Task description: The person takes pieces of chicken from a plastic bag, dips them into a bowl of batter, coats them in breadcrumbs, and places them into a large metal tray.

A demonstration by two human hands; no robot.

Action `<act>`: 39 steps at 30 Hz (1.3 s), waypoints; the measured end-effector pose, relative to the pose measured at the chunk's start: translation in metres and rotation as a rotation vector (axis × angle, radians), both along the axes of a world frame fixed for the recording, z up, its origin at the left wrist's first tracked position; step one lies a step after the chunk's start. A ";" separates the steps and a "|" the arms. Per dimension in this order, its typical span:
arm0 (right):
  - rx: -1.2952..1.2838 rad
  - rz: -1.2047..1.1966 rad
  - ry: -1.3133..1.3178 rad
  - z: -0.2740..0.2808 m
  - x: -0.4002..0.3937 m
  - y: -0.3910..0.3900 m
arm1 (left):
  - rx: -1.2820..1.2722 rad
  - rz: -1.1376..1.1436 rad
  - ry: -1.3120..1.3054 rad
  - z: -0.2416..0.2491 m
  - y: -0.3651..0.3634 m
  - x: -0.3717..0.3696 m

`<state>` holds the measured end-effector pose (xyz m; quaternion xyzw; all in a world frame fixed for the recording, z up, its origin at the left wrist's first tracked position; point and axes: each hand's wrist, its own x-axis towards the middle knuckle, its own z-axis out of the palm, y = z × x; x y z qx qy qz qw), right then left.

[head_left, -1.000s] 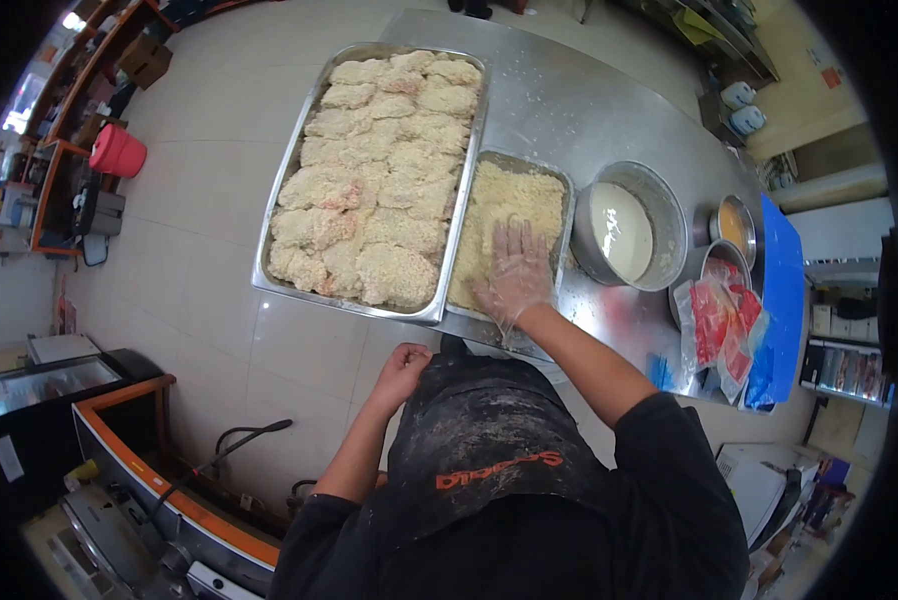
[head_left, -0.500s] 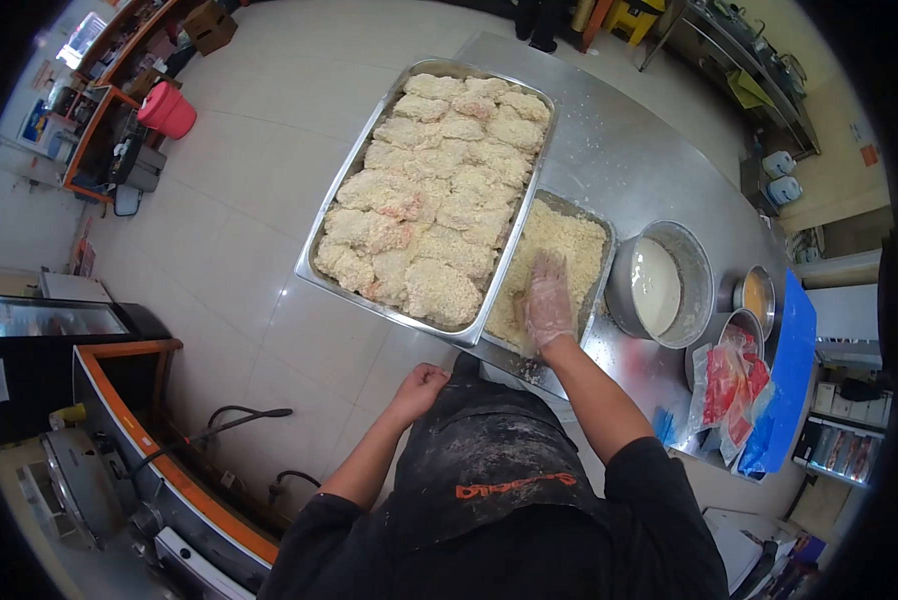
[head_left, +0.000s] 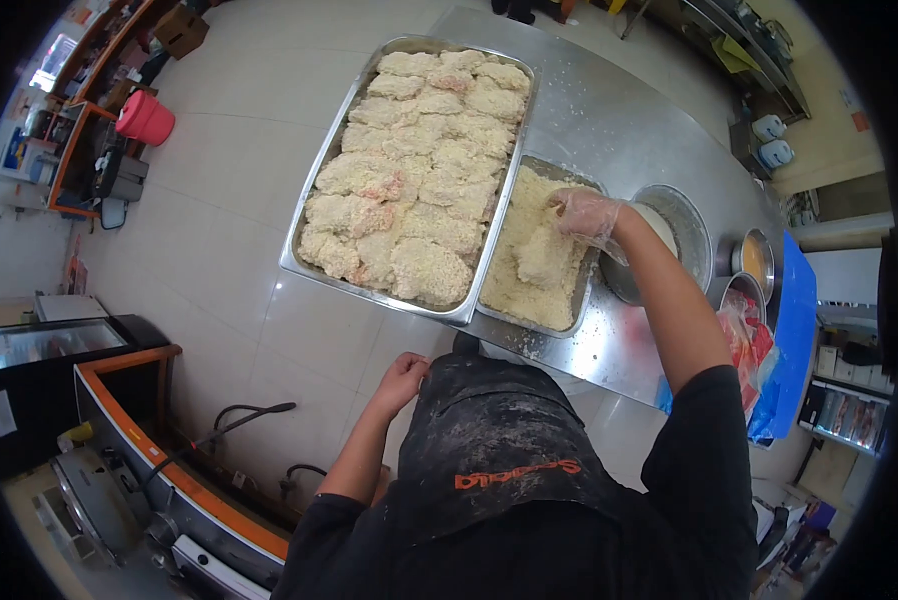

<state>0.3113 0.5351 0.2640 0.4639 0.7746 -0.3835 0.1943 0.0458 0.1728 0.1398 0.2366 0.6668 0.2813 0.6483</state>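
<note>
My right hand (head_left: pixel 583 214), in a clear plastic glove, is at the upper right of the smaller tray of crumbs (head_left: pixel 489 300). Its fingers are closed on the top end of a crumb-coated piece (head_left: pixel 542 253), whose lower part hangs or rests over the crumbs. Bare and loosely curled, my left hand (head_left: pixel 406 374) is beside the apron (head_left: pixel 499 430), below the big tray; whether it holds anything is hidden. Rows of coated pieces (head_left: pixel 431 270) fill the large metal tray (head_left: pixel 312 180).
Right of the crumbs, a metal bowl (head_left: pixel 697 225) of white liquid lies partly under my right forearm. Beyond it are a smaller bowl (head_left: pixel 754 255) with yellowish contents, red and clear plastic bags (head_left: pixel 749 335) and a blue board (head_left: pixel 797 330), on a steel table (head_left: pixel 609 110).
My right hand has moved from lying flat on the crumbs up and to the right, and now grips a coated piece. The view has shifted slightly. My left hand stays beside the apron.
</note>
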 end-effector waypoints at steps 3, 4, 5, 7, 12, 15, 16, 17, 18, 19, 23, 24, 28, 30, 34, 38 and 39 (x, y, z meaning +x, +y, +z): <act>0.006 0.031 -0.045 -0.023 0.003 -0.008 | -0.056 -0.001 0.035 -0.004 -0.005 -0.005; 0.015 0.045 -0.091 -0.023 0.000 -0.014 | -0.069 -0.009 0.039 -0.006 -0.007 -0.007; 0.042 0.060 -0.142 -0.027 -0.002 -0.015 | -0.083 -0.016 0.043 -0.009 -0.009 -0.008; 0.097 0.090 -0.241 -0.035 -0.004 -0.018 | -0.112 -0.038 0.079 -0.020 -0.016 -0.011; 0.213 0.120 -0.022 -0.015 0.000 -0.034 | -0.254 -0.116 0.236 -0.075 -0.051 -0.025; 0.256 0.180 -0.004 0.037 -0.016 -0.052 | -0.327 -0.206 0.337 -0.095 -0.074 -0.028; 0.369 0.246 0.129 0.043 -0.013 -0.055 | -0.321 -0.262 0.386 -0.103 -0.082 -0.028; 0.480 0.311 0.265 0.049 -0.011 -0.056 | -0.351 -0.289 0.377 -0.092 -0.080 -0.028; 0.453 0.240 0.206 0.069 -0.022 -0.057 | -0.364 -0.323 0.411 -0.094 -0.084 -0.028; 0.429 0.167 0.147 0.100 -0.039 -0.059 | -0.375 -0.358 0.445 -0.097 -0.090 -0.028; 0.176 -0.050 0.250 0.158 -0.090 -0.034 | -0.475 -0.410 0.408 -0.119 -0.114 -0.033; 0.224 -0.022 0.274 0.164 -0.106 -0.028 | -0.490 -0.373 0.401 -0.123 -0.120 -0.033; 0.299 -0.197 0.470 0.147 -0.188 -0.012 | -0.531 -0.277 0.405 -0.137 -0.149 -0.030; 0.149 -0.394 0.660 0.102 -0.221 0.006 | -0.548 -0.232 0.398 -0.139 -0.158 -0.034; 0.090 -0.594 0.721 -0.017 -0.265 0.027 | -0.634 -0.050 0.300 -0.125 -0.175 -0.033; 0.097 -0.447 0.536 -0.012 -0.261 0.030 | -0.692 -0.079 0.366 -0.124 -0.207 -0.042; 0.177 -0.307 0.401 -0.002 -0.260 0.036 | -0.725 -0.116 0.336 -0.123 -0.213 -0.042</act>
